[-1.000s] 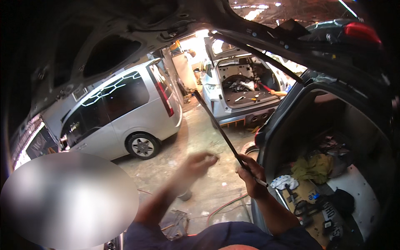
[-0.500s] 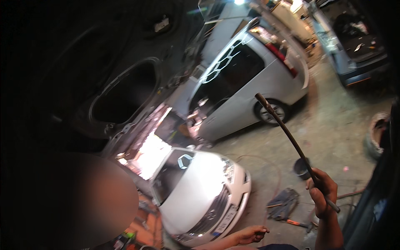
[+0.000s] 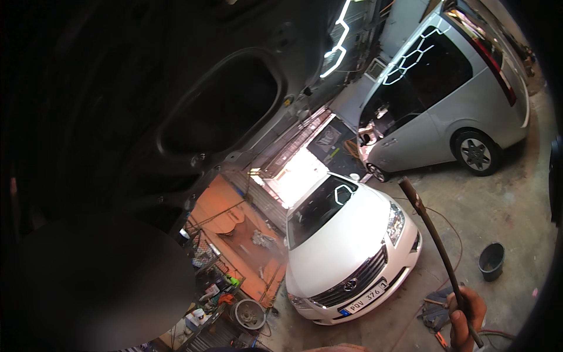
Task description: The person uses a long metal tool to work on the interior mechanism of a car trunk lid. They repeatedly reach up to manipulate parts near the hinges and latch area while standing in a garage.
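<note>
My right hand [image 3: 471, 317] is closed around the lower part of a long, dark, slender rod [image 3: 437, 240]. The rod leans up and to the left; its upper end is thicker, with a pale worn patch. A short stub of it sticks out below my fist. What the rod is made of, I cannot tell. Only a sliver of skin, apparently my left forearm [image 3: 337, 348], shows at the lower edge, and the left hand itself is outside the picture. Behind the rod lie a crumpled dark cloth-like item [image 3: 434, 314] and an orange-handled tool [image 3: 441, 340] on the floor.
The dark underside of a raised hood [image 3: 129, 105] fills the upper left. A white car [image 3: 334, 246] faces me, with a silver van [image 3: 440, 105] beyond. A black bucket [image 3: 491, 261] stands on the floor. Lower left are a cluttered bench [image 3: 202, 314] and a wheel rim [image 3: 249, 314].
The view has swung left, so cars and floor items appear farther right. My right hand and the rod sit lower in the picture. My left hand has dropped out of view.
</note>
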A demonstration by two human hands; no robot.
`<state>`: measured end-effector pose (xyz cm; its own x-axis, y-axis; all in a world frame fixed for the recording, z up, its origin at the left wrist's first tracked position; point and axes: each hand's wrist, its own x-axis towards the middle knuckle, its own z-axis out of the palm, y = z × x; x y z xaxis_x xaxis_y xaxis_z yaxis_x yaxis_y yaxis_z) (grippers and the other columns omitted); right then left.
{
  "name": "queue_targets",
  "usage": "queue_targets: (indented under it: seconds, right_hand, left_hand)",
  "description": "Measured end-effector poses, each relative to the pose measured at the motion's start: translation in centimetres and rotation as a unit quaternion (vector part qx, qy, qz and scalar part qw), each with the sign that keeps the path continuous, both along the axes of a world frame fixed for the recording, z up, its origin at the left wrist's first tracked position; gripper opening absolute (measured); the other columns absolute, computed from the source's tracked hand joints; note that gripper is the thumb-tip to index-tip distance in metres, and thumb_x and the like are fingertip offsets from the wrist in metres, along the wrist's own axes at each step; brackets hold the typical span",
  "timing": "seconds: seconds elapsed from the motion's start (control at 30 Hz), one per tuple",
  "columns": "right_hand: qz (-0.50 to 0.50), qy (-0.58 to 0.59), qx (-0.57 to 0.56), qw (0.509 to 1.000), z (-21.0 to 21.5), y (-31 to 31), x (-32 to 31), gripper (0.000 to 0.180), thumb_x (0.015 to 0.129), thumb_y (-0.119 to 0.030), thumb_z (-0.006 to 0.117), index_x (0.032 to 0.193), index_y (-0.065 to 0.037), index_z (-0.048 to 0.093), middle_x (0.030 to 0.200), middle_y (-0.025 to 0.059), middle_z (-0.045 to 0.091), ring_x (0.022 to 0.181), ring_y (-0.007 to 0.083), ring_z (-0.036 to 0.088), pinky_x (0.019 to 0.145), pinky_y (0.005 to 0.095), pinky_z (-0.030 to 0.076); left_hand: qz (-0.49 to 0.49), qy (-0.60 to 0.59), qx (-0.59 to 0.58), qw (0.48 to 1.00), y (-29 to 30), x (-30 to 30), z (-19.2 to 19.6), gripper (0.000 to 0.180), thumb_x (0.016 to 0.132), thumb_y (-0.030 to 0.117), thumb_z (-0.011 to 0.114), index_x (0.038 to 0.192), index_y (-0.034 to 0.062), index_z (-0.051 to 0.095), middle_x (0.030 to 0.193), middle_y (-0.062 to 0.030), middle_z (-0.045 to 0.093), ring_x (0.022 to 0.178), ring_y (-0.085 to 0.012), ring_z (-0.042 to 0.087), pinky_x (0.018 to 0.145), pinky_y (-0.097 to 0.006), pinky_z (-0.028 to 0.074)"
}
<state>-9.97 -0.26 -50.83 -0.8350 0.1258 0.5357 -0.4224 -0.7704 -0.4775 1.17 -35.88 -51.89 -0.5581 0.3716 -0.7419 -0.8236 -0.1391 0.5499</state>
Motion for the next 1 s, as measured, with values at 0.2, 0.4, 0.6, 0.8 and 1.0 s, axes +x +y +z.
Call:
queue_targets:
  seconds: [0.2,0.4,0.6,0.8,1.0]
  right_hand:
    - [0.083,-0.031,0.017,0.996,-1.9,-0.4,-1.7,0.048,0.089,-0.017,0.064,0.130,0.007,0.056,0.124,0.0169,0.061,0.115,0.0268,0.059,0.101,0.0377,0.046]
    - [0.125,0.019,-0.050,0.991,-5.2,-4.9,-4.6,0.046,0.091,-0.018,0.062,0.129,0.008,0.057,0.114,0.0168,0.062,0.102,0.0238,0.058,0.088,0.0357,0.049]
    - [0.111,0.050,-0.025,0.992,-6.0,-7.0,-6.0,0.045,0.091,-0.021,0.063,0.126,0.007,0.058,0.096,0.0115,0.063,0.082,0.0189,0.057,0.070,0.0310,0.048]
    - [0.100,0.028,0.030,0.994,-5.5,-6.9,-6.0,0.046,0.092,-0.026,0.063,0.126,0.005,0.060,0.094,0.0099,0.064,0.078,0.0170,0.057,0.066,0.0288,0.047]
    - [0.077,0.022,0.078,0.994,-4.3,-5.8,-5.9,0.046,0.091,-0.027,0.063,0.126,0.003,0.062,0.095,0.0104,0.065,0.075,0.0159,0.057,0.062,0.0278,0.047]
  left_hand:
    - [0.033,0.020,-0.018,0.999,0.7,1.3,-1.1,0.024,0.091,0.013,0.057,0.113,0.0054,0.058,0.080,-0.0014,0.050,0.071,-0.0116,0.048,0.062,-0.024,0.040]
    - [0.087,0.021,-0.036,0.995,1.0,3.9,-1.8,0.024,0.090,0.013,0.057,0.114,0.0056,0.058,0.080,-0.0013,0.050,0.071,-0.0117,0.048,0.062,-0.024,0.040]
    - [0.104,0.023,-0.047,0.993,0.8,4.4,-2.9,0.025,0.090,0.013,0.057,0.114,0.0057,0.058,0.080,-0.0012,0.050,0.071,-0.0118,0.048,0.061,-0.025,0.040]
    - [0.108,0.026,-0.037,0.993,0.6,4.3,-3.6,0.025,0.090,0.014,0.057,0.114,0.0059,0.058,0.080,-0.0010,0.050,0.070,-0.0119,0.048,0.061,-0.025,0.041]
    - [0.100,0.027,-0.044,0.994,0.5,4.3,-3.8,0.026,0.090,0.014,0.057,0.115,0.0061,0.059,0.079,-0.0009,0.050,0.070,-0.0120,0.048,0.061,-0.025,0.041]
